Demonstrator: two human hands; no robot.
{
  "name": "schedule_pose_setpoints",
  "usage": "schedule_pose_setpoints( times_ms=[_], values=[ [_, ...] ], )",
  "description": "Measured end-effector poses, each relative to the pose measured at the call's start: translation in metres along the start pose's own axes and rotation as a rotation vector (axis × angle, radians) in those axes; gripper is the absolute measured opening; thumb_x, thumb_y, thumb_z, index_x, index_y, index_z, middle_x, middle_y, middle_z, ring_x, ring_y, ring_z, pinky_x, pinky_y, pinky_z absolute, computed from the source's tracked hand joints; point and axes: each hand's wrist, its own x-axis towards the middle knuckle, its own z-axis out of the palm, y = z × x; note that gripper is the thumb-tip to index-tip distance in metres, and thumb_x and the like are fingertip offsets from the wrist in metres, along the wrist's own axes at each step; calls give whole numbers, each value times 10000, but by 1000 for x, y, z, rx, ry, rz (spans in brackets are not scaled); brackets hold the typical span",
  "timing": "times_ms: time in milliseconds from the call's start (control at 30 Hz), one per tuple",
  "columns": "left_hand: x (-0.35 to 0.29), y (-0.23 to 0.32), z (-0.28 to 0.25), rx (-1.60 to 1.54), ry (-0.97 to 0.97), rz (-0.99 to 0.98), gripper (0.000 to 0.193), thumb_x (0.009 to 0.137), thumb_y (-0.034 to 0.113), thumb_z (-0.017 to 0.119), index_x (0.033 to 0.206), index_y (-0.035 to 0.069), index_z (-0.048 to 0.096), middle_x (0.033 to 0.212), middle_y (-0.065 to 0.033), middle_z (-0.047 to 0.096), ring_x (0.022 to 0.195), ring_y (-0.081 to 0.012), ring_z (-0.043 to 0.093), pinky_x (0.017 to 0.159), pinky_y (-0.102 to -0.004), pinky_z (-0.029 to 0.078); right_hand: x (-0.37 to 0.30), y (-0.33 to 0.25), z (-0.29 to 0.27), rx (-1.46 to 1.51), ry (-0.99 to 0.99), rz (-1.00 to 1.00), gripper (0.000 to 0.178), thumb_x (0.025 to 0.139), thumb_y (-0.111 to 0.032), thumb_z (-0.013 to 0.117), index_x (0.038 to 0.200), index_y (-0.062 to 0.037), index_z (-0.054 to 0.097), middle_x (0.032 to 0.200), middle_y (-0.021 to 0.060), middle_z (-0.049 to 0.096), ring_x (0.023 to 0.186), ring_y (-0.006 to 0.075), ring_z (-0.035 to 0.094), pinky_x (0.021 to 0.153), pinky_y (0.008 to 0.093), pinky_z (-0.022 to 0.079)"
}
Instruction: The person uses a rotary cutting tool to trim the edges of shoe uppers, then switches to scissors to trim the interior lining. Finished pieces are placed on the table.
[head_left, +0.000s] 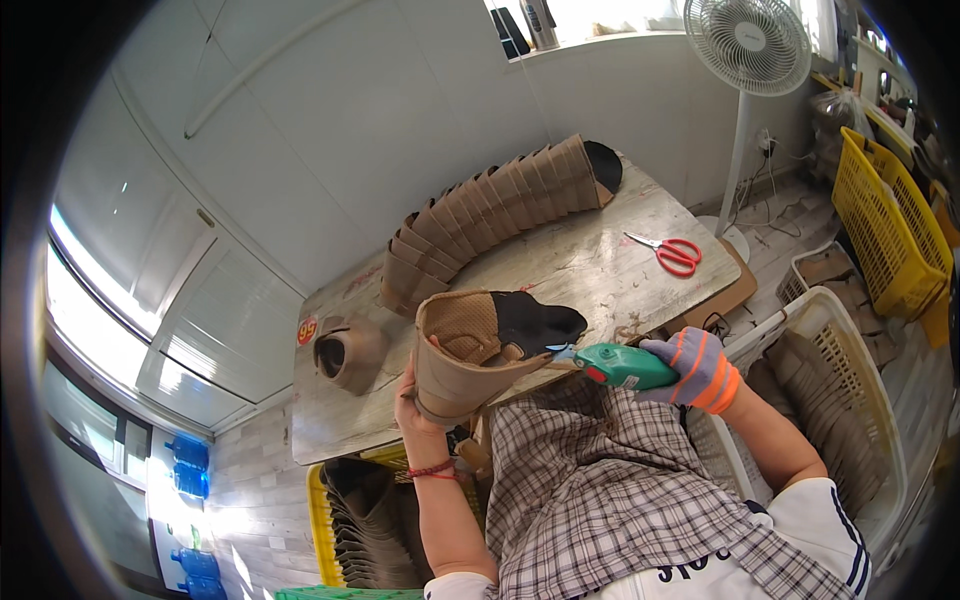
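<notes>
My bare left hand, with a red cord at the wrist, grips the side of a tan boot upper. Its wide opening faces me, showing mesh lining and a black inner part. In a grey and orange striped glove, my right hand is wrapped round a green handheld electric cutter. The cutter's blue-grey tip meets or nearly meets the upper's right-hand edge; exact contact is too small to tell. Behind them a curved row of nested tan uppers lies on the table. A single upper stands at the left.
Red-handled scissors lie at the table's right. Below sits a yellow crate of uppers; at my right stands a white basket holding more. A fan and another yellow crate are further right. Blue water jugs stand far left.
</notes>
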Motion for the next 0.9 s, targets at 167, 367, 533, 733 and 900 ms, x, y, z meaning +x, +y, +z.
schedule_pose_setpoints(
  times_ms=[167, 367, 533, 733, 900],
  values=[
    [2, 0, -6, 47, 52, 73, 375, 1013, 94, 351, 1317, -65, 500, 1286, -198, 586, 1161, -293, 594, 1002, -431, 495, 6, -6, 1, 32, 37, -54, 629, 565, -431, 877, 1020, -46, 677, 609, 68, 568, 546, 265, 545, 544, 345, 441],
    [0, -17, 3, 185, 20, 138, 375, 1018, 133, 387, 1320, -55, 503, 1305, -187, 575, 1162, -293, 590, 994, -437, 495, 10, -17, 9, 89, 37, -72, 633, 568, -443, 880, 1020, -48, 680, 624, 67, 579, 571, 258, 574, 550, 340, 459],
    [0, -33, 8, 430, -1, 181, 392, 1002, 201, 485, 1324, -21, 506, 1313, -141, 578, 1187, -306, 567, 1010, -461, 466, 12, -35, 22, 220, 17, 17, 641, 582, -447, 877, 1058, -60, 690, 661, 83, 610, 591, 278, 585, 586, 350, 490],
    [-13, -51, 16, 694, 16, 416, 417, 978, 169, 549, 1356, 9, 473, 1348, -125, 549, 1219, -295, 541, 1047, -477, 428, 29, -63, 20, 825, -270, 647, 580, 703, -370, 847, 1122, -13, 664, 858, 114, 709, 730, 177, 684, 685, 285, 545],
    [-18, -65, 23, 906, -15, 555, 418, 961, 105, 570, 1358, 15, 473, 1347, -114, 546, 1218, -259, 542, 1042, -440, 439, 37, -70, 27, 693, -194, 557, 578, 732, -339, 844, 1154, 1, 643, 876, 96, 714, 760, 112, 670, 700, 257, 543]
  ],
)
